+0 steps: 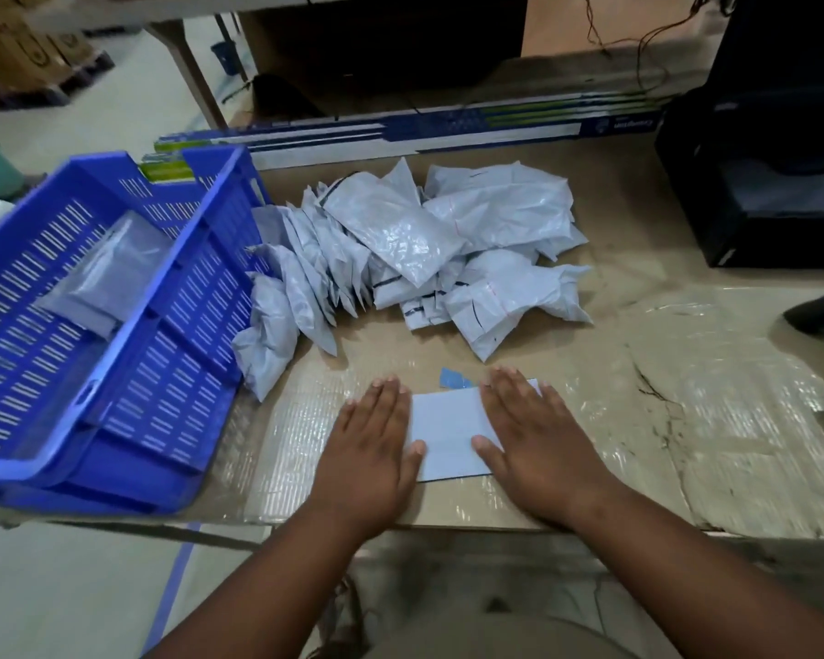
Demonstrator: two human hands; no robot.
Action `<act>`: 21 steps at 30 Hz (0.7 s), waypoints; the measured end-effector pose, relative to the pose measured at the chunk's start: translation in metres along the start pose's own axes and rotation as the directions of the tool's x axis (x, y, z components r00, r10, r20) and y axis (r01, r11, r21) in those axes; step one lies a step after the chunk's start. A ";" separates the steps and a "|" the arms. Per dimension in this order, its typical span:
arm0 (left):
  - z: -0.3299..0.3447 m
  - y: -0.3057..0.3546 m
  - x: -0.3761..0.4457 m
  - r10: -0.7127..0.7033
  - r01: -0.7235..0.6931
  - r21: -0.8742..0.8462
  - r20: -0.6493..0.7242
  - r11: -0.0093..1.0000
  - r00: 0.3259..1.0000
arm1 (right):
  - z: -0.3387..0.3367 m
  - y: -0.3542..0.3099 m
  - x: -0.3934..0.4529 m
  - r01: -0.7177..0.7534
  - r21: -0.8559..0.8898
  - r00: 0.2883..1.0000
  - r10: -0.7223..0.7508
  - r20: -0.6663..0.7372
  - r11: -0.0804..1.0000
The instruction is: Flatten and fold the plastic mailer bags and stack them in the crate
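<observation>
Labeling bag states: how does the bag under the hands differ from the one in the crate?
The bag under the hands lies flat on the table, pressed by the left hand and right hand; the bag in the crate lies untouched inside the blue crate. Both look flattened, pale grey.

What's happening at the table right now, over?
Left hand, right hand pressing mailer flat. Crate holds one bag. Pile waiting. Nothing blocking.
</observation>
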State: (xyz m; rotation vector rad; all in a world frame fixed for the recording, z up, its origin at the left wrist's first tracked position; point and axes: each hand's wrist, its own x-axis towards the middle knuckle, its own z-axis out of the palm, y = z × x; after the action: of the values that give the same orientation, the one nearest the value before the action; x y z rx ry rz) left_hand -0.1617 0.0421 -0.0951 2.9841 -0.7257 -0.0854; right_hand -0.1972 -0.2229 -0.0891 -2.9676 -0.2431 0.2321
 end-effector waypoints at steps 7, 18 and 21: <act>-0.017 -0.020 -0.015 -0.117 0.117 -0.022 0.025 0.993 0.993 | -0.023 0.033 -0.015 -0.117 0.027 0.993 0.117 -0.002 0.993; -0.005 0.007 -0.010 0.074 -0.074 -0.014 0.026 0.997 0.997 | -0.010 0.008 0.006 0.174 0.022 0.985 -0.174 -0.007 0.985; -0.010 -0.015 -0.020 0.010 -0.010 -0.003 0.065 1.000 0.998 | -0.013 0.031 -0.001 0.084 0.001 0.996 -0.084 -0.004 0.996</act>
State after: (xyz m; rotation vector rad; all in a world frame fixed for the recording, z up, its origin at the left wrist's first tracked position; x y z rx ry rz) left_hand -0.1721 0.0650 -0.0853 2.9870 -0.7460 -0.1830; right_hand -0.1915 -0.2555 -0.0819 -2.9487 -0.3658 0.2157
